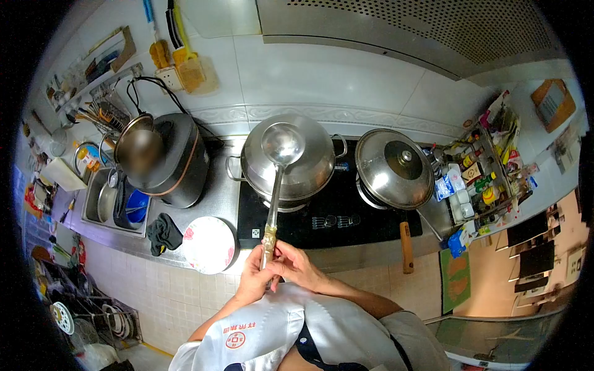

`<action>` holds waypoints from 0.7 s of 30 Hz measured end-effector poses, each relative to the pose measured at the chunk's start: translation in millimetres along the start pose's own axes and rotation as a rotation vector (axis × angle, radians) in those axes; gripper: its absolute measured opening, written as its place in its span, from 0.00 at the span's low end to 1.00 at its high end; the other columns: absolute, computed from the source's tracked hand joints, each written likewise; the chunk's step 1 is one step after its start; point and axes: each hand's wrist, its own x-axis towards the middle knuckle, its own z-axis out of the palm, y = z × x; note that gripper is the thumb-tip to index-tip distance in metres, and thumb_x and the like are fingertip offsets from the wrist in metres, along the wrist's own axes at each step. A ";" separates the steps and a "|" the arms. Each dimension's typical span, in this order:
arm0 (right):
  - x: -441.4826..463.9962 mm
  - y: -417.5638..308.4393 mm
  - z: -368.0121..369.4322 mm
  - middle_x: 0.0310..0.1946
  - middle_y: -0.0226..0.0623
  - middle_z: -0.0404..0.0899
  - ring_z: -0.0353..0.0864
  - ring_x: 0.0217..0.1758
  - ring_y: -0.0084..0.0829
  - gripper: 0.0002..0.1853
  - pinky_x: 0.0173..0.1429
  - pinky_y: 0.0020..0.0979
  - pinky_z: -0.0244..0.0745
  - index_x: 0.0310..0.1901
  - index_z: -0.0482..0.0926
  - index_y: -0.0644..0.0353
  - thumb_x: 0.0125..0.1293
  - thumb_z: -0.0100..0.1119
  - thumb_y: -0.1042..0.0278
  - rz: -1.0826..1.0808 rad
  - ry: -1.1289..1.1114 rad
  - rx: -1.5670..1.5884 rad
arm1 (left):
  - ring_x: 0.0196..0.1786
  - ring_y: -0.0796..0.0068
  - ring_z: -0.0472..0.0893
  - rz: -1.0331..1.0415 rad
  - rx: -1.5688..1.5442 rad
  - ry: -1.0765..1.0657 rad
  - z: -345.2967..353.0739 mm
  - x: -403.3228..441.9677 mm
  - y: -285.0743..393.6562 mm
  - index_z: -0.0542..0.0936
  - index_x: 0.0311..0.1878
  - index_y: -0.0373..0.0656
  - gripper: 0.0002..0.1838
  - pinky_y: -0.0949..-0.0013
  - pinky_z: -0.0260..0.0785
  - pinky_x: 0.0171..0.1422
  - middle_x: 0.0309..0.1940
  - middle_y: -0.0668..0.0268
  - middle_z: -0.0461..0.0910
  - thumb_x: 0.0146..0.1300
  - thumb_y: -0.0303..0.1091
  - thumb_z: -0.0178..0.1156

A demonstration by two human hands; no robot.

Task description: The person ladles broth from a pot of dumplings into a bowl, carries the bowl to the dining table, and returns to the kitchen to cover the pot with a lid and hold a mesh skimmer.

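A metal ladle (pixel 276 191) points away from me, its round bowl in front of a large two-handled steel pot (pixel 317 148) in the view. Whether bowl and pot touch, I cannot tell. My left hand (pixel 252 276) is closed around the lower end of the ladle's handle. Against the same handle, from the other side, my right hand (pixel 298 266) is closed too, its fingers meeting those of the left. Both hands are held in front of my apron (pixel 266 321), near the counter's front edge. Part of the handle's end is hidden by the fingers.
A lidded pan (pixel 387 162) with a wooden handle (pixel 406 247) sits on the black cooktop (pixel 365 226). Left of it are a floral plate (pixel 209 245), a dark cloth (pixel 166 234), a black cooker (pixel 185 164) and a sink (pixel 91 210). Condiment bottles (pixel 486 181) crowd the right.
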 end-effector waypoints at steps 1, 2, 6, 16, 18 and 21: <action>6.1 3.6 -7.9 0.40 0.34 0.73 0.79 0.35 0.25 0.18 0.37 0.27 0.77 0.54 0.68 0.66 0.67 0.56 0.67 -0.091 0.016 -0.157 | 0.17 0.80 0.70 0.005 -0.022 0.004 -3.6 0.3 0.0 0.69 0.47 0.39 0.14 0.78 0.63 0.19 0.26 0.67 0.73 0.63 0.32 0.59; 13.2 3.0 -13.8 0.40 0.34 0.74 0.79 0.37 0.25 0.17 0.39 0.28 0.77 0.53 0.70 0.66 0.67 0.56 0.67 -0.182 0.030 -0.314 | 0.17 0.80 0.70 0.011 -0.045 0.010 -6.9 0.1 0.5 0.69 0.47 0.39 0.13 0.77 0.63 0.19 0.25 0.67 0.72 0.63 0.31 0.58; 55.5 -40.5 -68.5 0.41 0.33 0.76 0.76 0.33 0.20 0.09 0.36 0.21 0.71 0.45 0.78 0.63 0.62 0.59 0.75 -0.430 0.386 -0.729 | 0.12 0.79 0.68 0.019 0.022 0.136 -12.4 -0.7 22.8 0.68 0.44 0.39 0.09 0.77 0.60 0.17 0.21 0.68 0.71 0.63 0.26 0.56; 184.1 -84.4 -129.8 0.42 0.44 0.80 0.81 0.41 0.44 0.12 0.46 0.40 0.75 0.43 0.81 0.60 0.60 0.60 0.66 -0.225 0.591 -1.412 | 0.09 0.80 0.63 0.108 -0.017 0.328 -35.0 -18.1 28.0 0.69 0.42 0.38 0.09 0.77 0.53 0.13 0.15 0.69 0.67 0.61 0.27 0.56; 196.6 -91.3 -125.0 0.39 0.45 0.82 0.81 0.41 0.45 0.11 0.47 0.41 0.74 0.42 0.82 0.59 0.60 0.60 0.64 -0.100 0.544 -1.407 | 0.09 0.80 0.63 0.106 -0.034 0.345 -37.8 -21.8 28.4 0.69 0.42 0.38 0.09 0.77 0.53 0.13 0.15 0.70 0.67 0.61 0.27 0.57; 206.3 -88.3 -123.7 0.35 0.47 0.82 0.82 0.41 0.46 0.11 0.46 0.41 0.75 0.38 0.83 0.59 0.60 0.59 0.62 -0.060 0.536 -1.381 | 0.09 0.80 0.63 0.113 -0.029 0.363 -43.8 -25.2 29.0 0.69 0.41 0.38 0.09 0.77 0.53 0.14 0.15 0.70 0.67 0.60 0.27 0.57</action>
